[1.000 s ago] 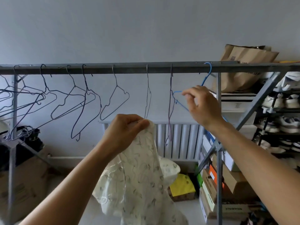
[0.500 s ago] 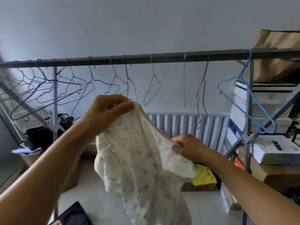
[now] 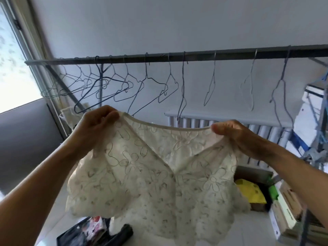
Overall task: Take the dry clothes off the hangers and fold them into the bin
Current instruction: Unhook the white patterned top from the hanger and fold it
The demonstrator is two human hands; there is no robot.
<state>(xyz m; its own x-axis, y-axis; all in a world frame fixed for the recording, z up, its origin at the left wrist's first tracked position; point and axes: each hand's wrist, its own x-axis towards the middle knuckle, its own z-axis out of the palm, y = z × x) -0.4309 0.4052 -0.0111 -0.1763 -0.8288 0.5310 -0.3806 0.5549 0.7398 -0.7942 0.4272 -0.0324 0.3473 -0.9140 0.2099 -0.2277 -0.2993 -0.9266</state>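
Note:
A cream lace top (image 3: 156,178) with a stitched flower pattern hangs spread out in front of me. My left hand (image 3: 95,128) grips its left shoulder and my right hand (image 3: 236,134) pinches its right shoulder, so the neckline stretches between them. Behind it a dark metal rail (image 3: 195,55) carries several bare wire hangers (image 3: 115,86). A dark bin (image 3: 94,235) with folded clothes inside shows at the bottom edge, partly hidden by the top's hem.
A window (image 3: 12,55) is at the left. A white radiator (image 3: 230,125) runs along the wall behind the top. Stacked boxes (image 3: 291,210) and a blue rack frame (image 3: 317,107) stand at the right, with a yellow bag (image 3: 250,190) on the floor.
My right hand let go of the blue hanger, took the top's other shoulder, and both hands spread it wide. The view swung left and down.

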